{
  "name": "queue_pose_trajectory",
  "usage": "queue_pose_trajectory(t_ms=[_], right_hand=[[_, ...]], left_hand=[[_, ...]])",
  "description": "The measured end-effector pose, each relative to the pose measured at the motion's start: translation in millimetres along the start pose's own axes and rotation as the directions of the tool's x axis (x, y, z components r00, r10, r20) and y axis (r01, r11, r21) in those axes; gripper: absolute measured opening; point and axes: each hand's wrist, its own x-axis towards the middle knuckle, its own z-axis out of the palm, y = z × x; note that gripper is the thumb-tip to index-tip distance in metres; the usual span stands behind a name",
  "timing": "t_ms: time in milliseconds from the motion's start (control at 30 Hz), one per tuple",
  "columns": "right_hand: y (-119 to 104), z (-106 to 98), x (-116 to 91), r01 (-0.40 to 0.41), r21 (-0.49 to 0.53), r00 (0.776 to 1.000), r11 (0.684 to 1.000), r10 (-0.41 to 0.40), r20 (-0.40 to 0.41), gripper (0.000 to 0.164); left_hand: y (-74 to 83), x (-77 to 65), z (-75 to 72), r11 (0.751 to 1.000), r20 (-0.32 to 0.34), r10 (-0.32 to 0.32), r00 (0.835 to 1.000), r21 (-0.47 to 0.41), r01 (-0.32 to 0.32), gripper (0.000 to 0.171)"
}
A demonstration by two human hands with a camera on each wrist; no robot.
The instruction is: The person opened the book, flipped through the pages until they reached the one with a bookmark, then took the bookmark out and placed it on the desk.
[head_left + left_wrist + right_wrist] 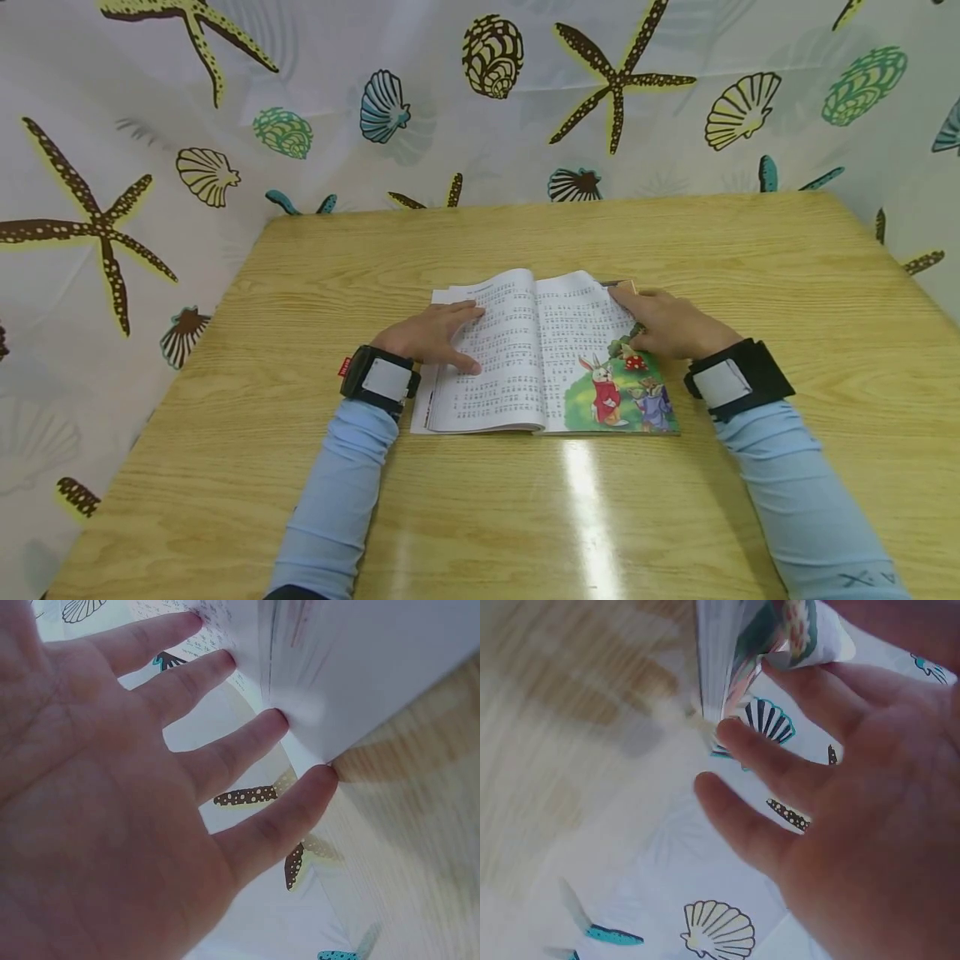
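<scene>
An open picture book (504, 375) lies on the table, with printed text on both pages and a colored rabbit illustration (606, 396) at the lower right. My left hand (429, 335) rests on the left page, fingers spread. In the left wrist view, the fingertips of that left hand (112, 787) touch the outer side of the book's pages (360, 667). At the upper right corner is my right hand (675, 325), pinching a page. The right wrist view has that page (826, 637) curled up between thumb and fingers of the right hand (855, 802); the exact contact is partly hidden.
The wooden table (315, 258) extends around the book on all sides. A white cloth (435, 50) printed with starfish and shells hangs behind it and along the sides. Black bands (738, 379) wrap both wrists, over light blue sleeves (337, 492).
</scene>
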Motion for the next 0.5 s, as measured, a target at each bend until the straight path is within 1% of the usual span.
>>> queue_pose_trajectory(t_ms=[67, 100, 200, 267, 300, 333, 367, 400, 500], right_hand=[[-0.7, 0.1, 1.4, 0.023, 0.066, 0.999, 0.998, -0.021, -0.038, 0.079], [-0.5, -0.3, 1.9, 0.017, 0.110, 0.999, 0.994, -0.011, -0.053, 0.081], [2.9, -2.8, 2.3, -0.040, 0.250, 0.995, 0.967, 0.063, -0.082, 0.089], [6.8, -5.1, 1.3, -0.091, 0.314, 0.988, 0.945, 0.125, -0.091, 0.093], [8.3, -6.3, 0.7, -0.109, 0.343, 0.985, 0.933, 0.147, -0.088, 0.094], [9.9, -7.2, 0.3, -0.112, 0.366, 0.984, 0.924, 0.153, -0.086, 0.091], [11.0, -8.0, -0.2, -0.111, 0.377, 0.985, 0.919, 0.153, -0.083, 0.085], [11.8, -8.3, -0.2, -0.104, 0.384, 0.986, 0.917, 0.147, -0.084, 0.074], [12.7, -8.4, 0.0, -0.064, 0.387, 0.990, 0.920, 0.106, -0.088, 0.030]], left_hand=[[0.3, 0.3, 0.0, 1.000, 0.000, -0.001, 1.000, 0.000, 0.001, 0.091], [0.4, 0.4, 0.0, 1.000, -0.001, -0.002, 1.000, 0.000, 0.002, 0.091], [0.3, 0.9, 0.2, 1.000, 0.001, -0.005, 1.000, -0.001, 0.005, 0.091], [0.2, 1.0, 0.3, 1.000, 0.002, -0.006, 1.000, -0.002, 0.006, 0.091], [0.2, 1.1, 0.4, 1.000, 0.002, -0.007, 1.000, -0.004, 0.007, 0.091], [0.3, 1.1, 0.5, 1.000, 0.002, -0.007, 1.000, -0.005, 0.007, 0.091], [0.3, 0.9, 0.4, 1.000, 0.001, -0.008, 1.000, -0.007, 0.008, 0.091], [0.4, 0.7, 0.3, 1.000, 0.000, -0.008, 1.000, -0.009, 0.008, 0.091], [0.4, 0.5, 0.1, 1.000, -0.004, -0.005, 1.000, -0.008, 0.005, 0.091]])
